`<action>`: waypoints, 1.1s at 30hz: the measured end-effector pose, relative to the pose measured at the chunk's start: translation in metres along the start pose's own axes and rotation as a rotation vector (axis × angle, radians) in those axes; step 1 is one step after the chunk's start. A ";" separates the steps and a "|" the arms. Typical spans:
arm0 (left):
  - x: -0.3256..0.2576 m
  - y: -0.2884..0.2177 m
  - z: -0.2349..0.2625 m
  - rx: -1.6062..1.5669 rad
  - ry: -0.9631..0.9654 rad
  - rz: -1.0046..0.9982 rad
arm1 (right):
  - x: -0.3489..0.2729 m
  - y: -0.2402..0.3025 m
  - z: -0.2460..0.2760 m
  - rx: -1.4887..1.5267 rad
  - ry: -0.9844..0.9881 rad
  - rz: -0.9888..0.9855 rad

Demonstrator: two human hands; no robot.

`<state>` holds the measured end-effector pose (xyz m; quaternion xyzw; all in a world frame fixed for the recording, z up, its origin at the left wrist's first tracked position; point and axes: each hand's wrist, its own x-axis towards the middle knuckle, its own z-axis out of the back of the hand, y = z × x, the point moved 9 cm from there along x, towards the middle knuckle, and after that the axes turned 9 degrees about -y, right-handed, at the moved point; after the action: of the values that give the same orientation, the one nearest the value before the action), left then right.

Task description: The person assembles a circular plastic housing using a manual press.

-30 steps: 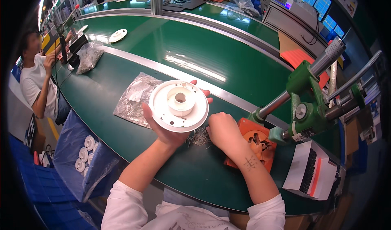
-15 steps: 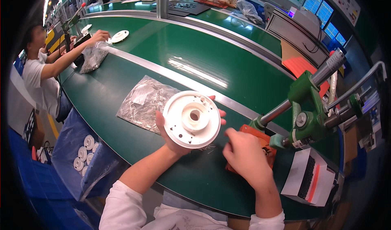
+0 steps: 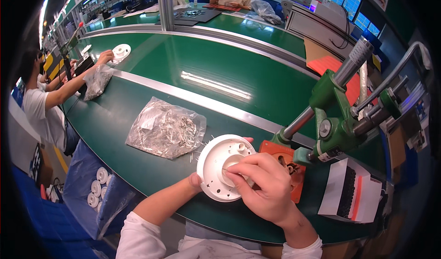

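Seen from the head camera, looking down at a long green counter (image 3: 151, 162), a person holds a white round plastic disc (image 3: 219, 167) tilted up on edge just above the counter's near side. The left hand (image 3: 198, 182) supports the disc from behind and below, its grip wrapped around the disc's lower left rim, with one fingertip showing past the top edge. The right hand (image 3: 262, 185) lies over the front of the disc, its grip pressed together with fingertips pinched at the raised centre hub; whether they hold a small part is too small to tell. Left of the disc lies a clear plastic bag of small metal parts (image 3: 166, 128). Right of the disc, touching the orange base plate (image 3: 294, 176), stands a green hand press (image 3: 337, 121). Far left of the disc, another person's hand (image 3: 104, 57) reaches toward a second white disc (image 3: 121, 51).
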<state>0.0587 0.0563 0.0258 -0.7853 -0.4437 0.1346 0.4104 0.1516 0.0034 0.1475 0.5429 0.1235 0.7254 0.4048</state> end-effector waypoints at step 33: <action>0.003 -0.002 -0.016 -0.024 0.016 0.000 | -0.004 0.017 0.013 -0.145 0.038 0.139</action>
<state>0.0688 0.0502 0.0377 -0.7910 -0.4421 0.1232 0.4045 0.1556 -0.0138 0.1601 0.5054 0.0403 0.7690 0.3893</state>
